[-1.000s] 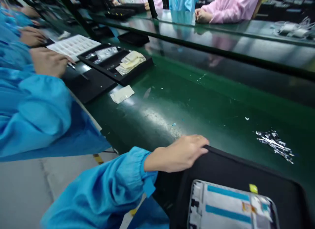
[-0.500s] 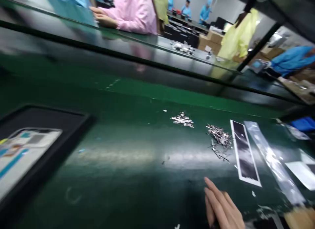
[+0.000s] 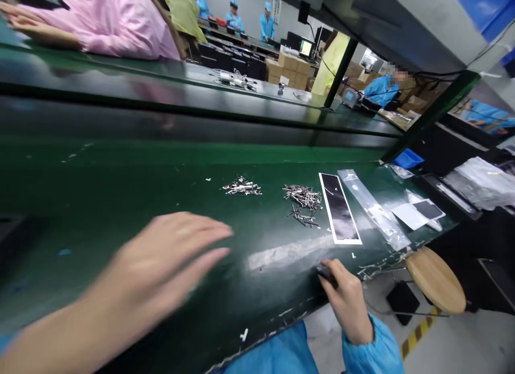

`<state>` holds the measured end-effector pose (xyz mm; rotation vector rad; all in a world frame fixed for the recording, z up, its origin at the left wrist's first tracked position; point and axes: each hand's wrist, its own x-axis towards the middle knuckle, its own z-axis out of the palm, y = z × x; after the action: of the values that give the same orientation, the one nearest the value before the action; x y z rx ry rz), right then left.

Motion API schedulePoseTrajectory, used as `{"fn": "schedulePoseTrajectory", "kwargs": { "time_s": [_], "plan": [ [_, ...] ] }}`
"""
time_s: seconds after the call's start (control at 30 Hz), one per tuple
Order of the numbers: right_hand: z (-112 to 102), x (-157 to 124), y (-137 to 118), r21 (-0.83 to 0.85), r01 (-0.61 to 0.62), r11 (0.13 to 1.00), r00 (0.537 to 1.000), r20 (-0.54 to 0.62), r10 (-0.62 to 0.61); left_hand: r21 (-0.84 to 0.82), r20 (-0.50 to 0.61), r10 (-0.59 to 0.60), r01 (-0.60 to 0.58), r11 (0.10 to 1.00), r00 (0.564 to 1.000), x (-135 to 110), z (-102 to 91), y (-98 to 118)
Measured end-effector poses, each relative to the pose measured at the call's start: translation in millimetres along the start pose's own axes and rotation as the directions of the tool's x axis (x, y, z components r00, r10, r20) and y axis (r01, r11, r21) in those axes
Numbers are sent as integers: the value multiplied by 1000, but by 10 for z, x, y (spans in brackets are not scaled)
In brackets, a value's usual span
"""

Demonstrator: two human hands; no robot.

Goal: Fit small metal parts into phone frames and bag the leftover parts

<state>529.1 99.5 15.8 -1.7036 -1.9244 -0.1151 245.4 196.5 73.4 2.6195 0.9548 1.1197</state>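
My left hand (image 3: 169, 261) reaches over the green bench, a little blurred, with its fingers stretched out and a gap between thumb and fingers. Nothing shows in it. Near the front edge, my right hand (image 3: 345, 293) is closed on a small black object (image 3: 326, 275) whose kind I cannot make out. Beyond the hands lie a pile of small silvery and black strips (image 3: 242, 186) and a second pile of similar pieces (image 3: 303, 198), with some scattered below it. A long black sheet with a white border (image 3: 341, 210) lies to the right of these piles.
Right of the sheet are a clear plastic sleeve (image 3: 374, 209), white paper (image 3: 410, 215) and a blue tray (image 3: 409, 158). A wooden stool (image 3: 436, 280) stands by the bench. A dark post (image 3: 438, 114) rises at the right. Several people work beyond the shelf (image 3: 257, 108).
The view has swung right, and the black tray with a device part has left it at the left. My left hand has come into view; my right hand is now seen closed on the black object.
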Motion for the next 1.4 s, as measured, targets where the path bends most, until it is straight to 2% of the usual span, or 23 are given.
{"fn": "schedulePoseTrajectory", "kwargs": {
  "time_s": [0.03, 0.1, 0.23, 0.33, 0.43, 0.57, 0.63, 0.67, 0.7, 0.73, 0.77, 0.8, 0.87, 0.9, 0.97, 1.03, 1.2, 1.3, 1.4],
  "plan": [
    [1, 15, 23, 36, -17, 999, 1000, 2, 17, 35, 102, 100, -104, 994, 990, 137, 126, 74],
    [3, 54, 67, 101, -42, 994, 999, 2, 42, 112, 301, 96, -135, 984, 949, 404, 450, 179],
    [3, 150, 159, 176, -71, 982, 997, -28, 77, 118, 401, 77, -135, 984, 913, 766, 1108, 233],
    [0, 216, 215, 207, -86, 975, 994, -48, 98, 91, 467, 91, -150, 984, 880, 893, 1408, 209],
    [-3, 257, 243, 231, -118, 966, 990, -45, 132, 56, 528, 86, -136, 989, 845, 950, 1522, 194],
    [-24, 261, 250, 252, -141, 957, 988, -24, 151, -16, 583, 77, -83, 996, 809, 933, 1440, 240],
    [-42, 253, 235, 263, -136, 955, 990, 7, 139, -87, 571, 43, 9, 996, 820, 898, 1355, 280],
    [-49, 250, 218, 273, -139, 952, 990, 28, 137, -169, 561, -2, 117, 979, 827, 878, 1320, 298],
    [-55, 249, 194, 287, -159, 945, 987, 46, 152, -277, 568, -66, 266, 923, 820, 858, 1294, 313],
    [-56, 254, 162, 305, -193, 933, 981, 59, 184, -391, 596, -142, 440, 808, 790, 839, 1280, 324],
    [-55, 263, 123, 328, -237, 914, 971, 63, 229, -484, 646, -211, 607, 631, 734, 823, 1277, 333],
    [-49, 277, 80, 359, -283, 889, 958, 65, 278, -532, 707, -255, 733, 424, 660, 809, 1282, 340],
    [-31, 316, -9, 443, -365, 819, 927, 92, 363, -531, 800, -282, 844, 77, 529, 791, 1307, 355],
    [-20, 337, -50, 487, -393, 780, 914, 113, 390, -523, 823, -289, 851, -46, 490, 786, 1319, 364],
    [-1, 367, -118, 549, -435, 714, 891, 148, 429, -528, 835, -301, 825, -203, 460, 779, 1335, 386],
    [12, 372, -164, 566, -478, 671, 862, 155, 483, -546, 829, -318, 792, -273, 461, 766, 1336, 410],
    [14, 302, -211, 574, -527, 627, 817, 136, 561, -585, 801, -349, 758, -287, 486, 695, 1333, 477],
    [3, 267, -229, 587, -532, 610, 803, 123, 583, -589, 800, -363, 744, -315, 478, 670, 1335, 528],
    [-8, 257, -267, 585, -547, 599, 801, 156, 578, -594, 787, -420, 738, -318, 452, 682, 1314, 576]
  ]
}}
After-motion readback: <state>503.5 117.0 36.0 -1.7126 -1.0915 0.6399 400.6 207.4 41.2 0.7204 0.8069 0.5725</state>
